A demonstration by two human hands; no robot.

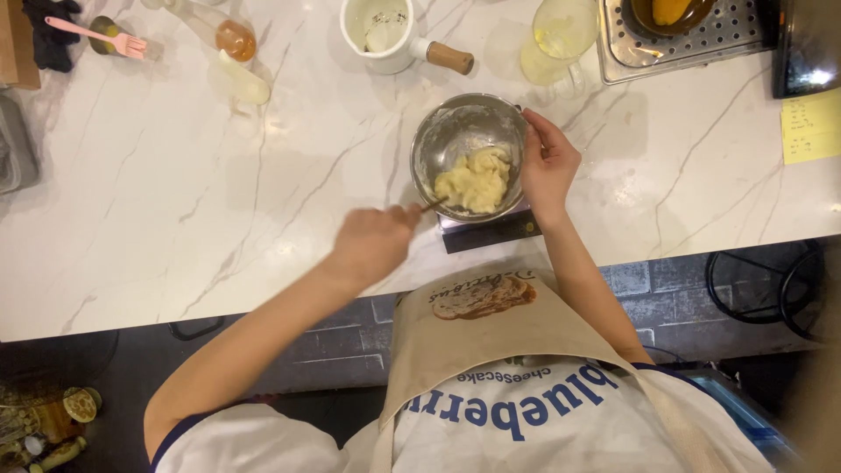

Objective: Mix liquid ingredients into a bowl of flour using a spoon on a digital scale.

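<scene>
Steel bowl (469,153) sits on a small dark scale (491,229) near the front edge of the marble surface (175,201). Right hand (547,166) has its grip wrapped on the bowl's right rim. Left hand (372,245) is clenched around a thin utensil (431,207) poking into the pale yellow dough (476,180). Looks mostly mixed to me: one soft lumpy mass, with smears on the bowl walls not yet scraped in. White handled pot (381,31) and glass jug (554,44) sit farther back, pink fork (96,37) far left.
</scene>
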